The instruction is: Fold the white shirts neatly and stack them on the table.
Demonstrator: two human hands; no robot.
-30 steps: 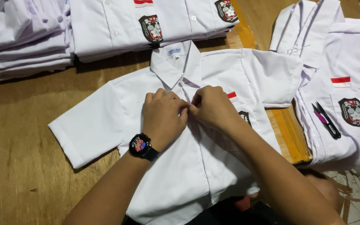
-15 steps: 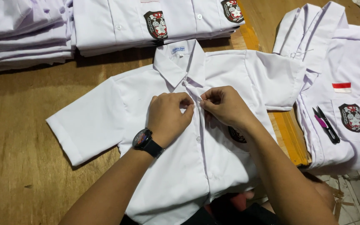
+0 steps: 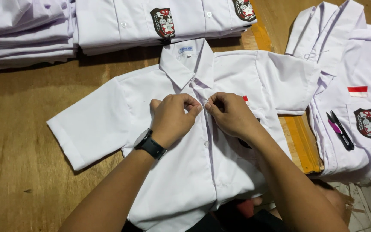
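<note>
while the white shirt (image 3: pixel 185 172) lies flat and face up on the wooden surface (image 3: pixel 18 150), we judge it light, soft and limp, best taken by the button placket just below the collar. our left hand (image 3: pixel 172 120) and right hand (image 3: pixel 230 114) meet there, fingers curled shut, pinching the placket edges at a button. folded shirts (image 3: pixel 121 21) lie stacked beyond.

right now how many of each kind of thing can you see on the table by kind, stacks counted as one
spread white shirt: 1
folded shirt stacks, far left and centre: 2
loose shirts heaped at right: 1 heap, exact number unclear
thread snips with purple handle: 1
wristwatch: 1
total: 6
</note>
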